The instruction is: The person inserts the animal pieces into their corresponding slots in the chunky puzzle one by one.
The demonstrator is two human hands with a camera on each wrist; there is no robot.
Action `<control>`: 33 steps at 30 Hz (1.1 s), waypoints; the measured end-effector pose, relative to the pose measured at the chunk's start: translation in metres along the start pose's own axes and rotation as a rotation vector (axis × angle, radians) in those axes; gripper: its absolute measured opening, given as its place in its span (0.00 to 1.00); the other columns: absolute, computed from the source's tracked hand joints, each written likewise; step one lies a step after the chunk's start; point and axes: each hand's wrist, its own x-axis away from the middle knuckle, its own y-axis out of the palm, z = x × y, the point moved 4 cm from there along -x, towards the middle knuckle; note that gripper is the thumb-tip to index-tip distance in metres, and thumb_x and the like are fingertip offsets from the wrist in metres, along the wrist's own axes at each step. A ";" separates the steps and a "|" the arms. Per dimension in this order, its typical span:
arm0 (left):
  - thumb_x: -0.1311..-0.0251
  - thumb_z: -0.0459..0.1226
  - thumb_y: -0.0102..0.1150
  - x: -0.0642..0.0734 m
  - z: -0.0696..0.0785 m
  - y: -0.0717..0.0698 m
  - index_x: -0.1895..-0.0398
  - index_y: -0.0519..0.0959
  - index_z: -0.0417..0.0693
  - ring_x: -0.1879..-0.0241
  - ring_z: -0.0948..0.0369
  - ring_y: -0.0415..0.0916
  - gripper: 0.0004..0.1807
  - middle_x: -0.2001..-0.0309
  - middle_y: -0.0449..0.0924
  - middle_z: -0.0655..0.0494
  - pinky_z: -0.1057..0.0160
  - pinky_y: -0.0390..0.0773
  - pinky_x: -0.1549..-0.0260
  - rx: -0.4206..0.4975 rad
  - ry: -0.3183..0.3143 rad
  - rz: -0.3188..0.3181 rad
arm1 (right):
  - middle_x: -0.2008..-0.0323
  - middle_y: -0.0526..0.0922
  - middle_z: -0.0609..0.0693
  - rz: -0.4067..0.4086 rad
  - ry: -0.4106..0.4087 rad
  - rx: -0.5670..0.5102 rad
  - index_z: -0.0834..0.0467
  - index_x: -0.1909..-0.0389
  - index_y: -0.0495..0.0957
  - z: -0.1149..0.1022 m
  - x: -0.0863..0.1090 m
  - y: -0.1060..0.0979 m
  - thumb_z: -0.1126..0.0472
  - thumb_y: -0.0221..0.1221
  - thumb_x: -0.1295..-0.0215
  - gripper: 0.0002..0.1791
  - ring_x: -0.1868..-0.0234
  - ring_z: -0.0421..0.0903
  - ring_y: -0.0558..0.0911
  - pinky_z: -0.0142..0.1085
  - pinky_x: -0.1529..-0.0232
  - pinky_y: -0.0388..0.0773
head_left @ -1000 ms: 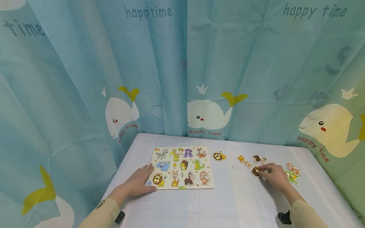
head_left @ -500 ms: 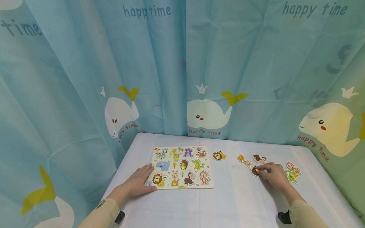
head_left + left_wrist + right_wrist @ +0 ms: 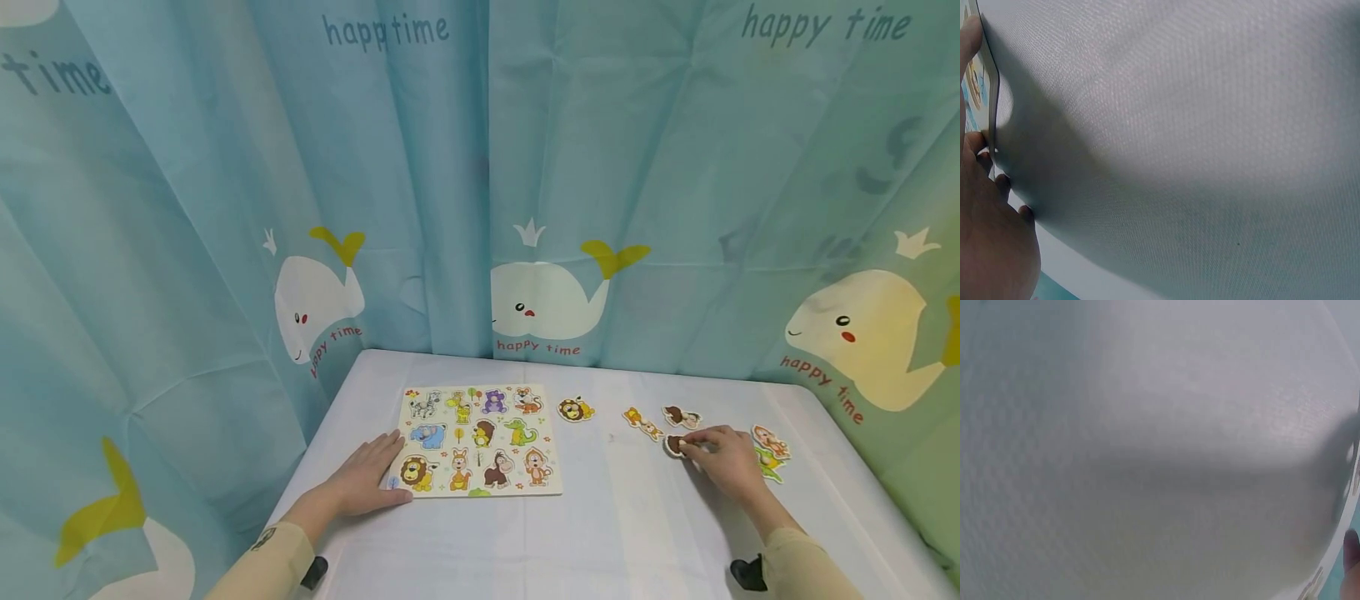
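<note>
A flat puzzle board with rows of coloured animal pictures lies on the white table. My left hand rests at the board's left edge, fingers extended and thumb along the near corner. In the left wrist view, the fingers of that left hand show beside the edge of the board. Over on the right, my right hand pinches a rounded brown puzzle piece between thumb and fingertips. The piece is tilted, and its right side is hidden by the fingers. Only a fingertip appears in the right wrist view.
Right of the board lies a lion piece. An orange kangaroo piece and a dark brown piece are close behind the right hand. A monkey piece and a green piece lie to its right. A curtain hangs behind the table.
The right hand has tipped the brown puzzle piece and shifted it slightly. The left hand has stayed at the board.
</note>
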 end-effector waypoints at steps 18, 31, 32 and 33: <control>0.42 0.64 0.65 0.000 0.001 0.000 0.20 0.58 0.42 0.20 0.46 0.45 0.55 0.19 0.50 0.48 0.44 0.48 0.23 0.001 0.001 0.008 | 0.52 0.79 0.70 0.077 0.060 0.060 0.61 0.65 0.86 -0.002 0.007 0.004 0.52 0.68 0.37 0.14 0.50 0.67 0.68 0.59 0.53 0.63; 0.42 0.66 0.63 -0.001 -0.001 0.001 0.20 0.56 0.42 0.20 0.46 0.45 0.56 0.18 0.49 0.48 0.44 0.47 0.23 -0.004 0.010 0.005 | 0.46 0.76 0.69 0.000 0.052 0.001 0.63 0.53 0.86 0.002 0.007 0.005 0.58 0.65 0.31 0.14 0.46 0.66 0.67 0.58 0.54 0.65; 0.42 0.66 0.63 -0.001 -0.001 0.001 0.19 0.56 0.42 0.20 0.46 0.44 0.57 0.18 0.49 0.48 0.44 0.47 0.22 -0.003 0.011 0.004 | 0.46 0.76 0.70 -0.001 0.054 -0.002 0.63 0.53 0.86 0.002 0.007 0.005 0.58 0.65 0.31 0.14 0.46 0.67 0.66 0.58 0.53 0.65; 0.42 0.66 0.63 -0.001 -0.001 0.001 0.19 0.56 0.42 0.20 0.46 0.44 0.57 0.18 0.49 0.48 0.45 0.47 0.22 -0.005 0.011 0.004 | 0.46 0.76 0.70 -0.003 0.055 -0.005 0.63 0.53 0.86 0.002 0.007 0.005 0.57 0.65 0.31 0.14 0.45 0.67 0.66 0.59 0.53 0.65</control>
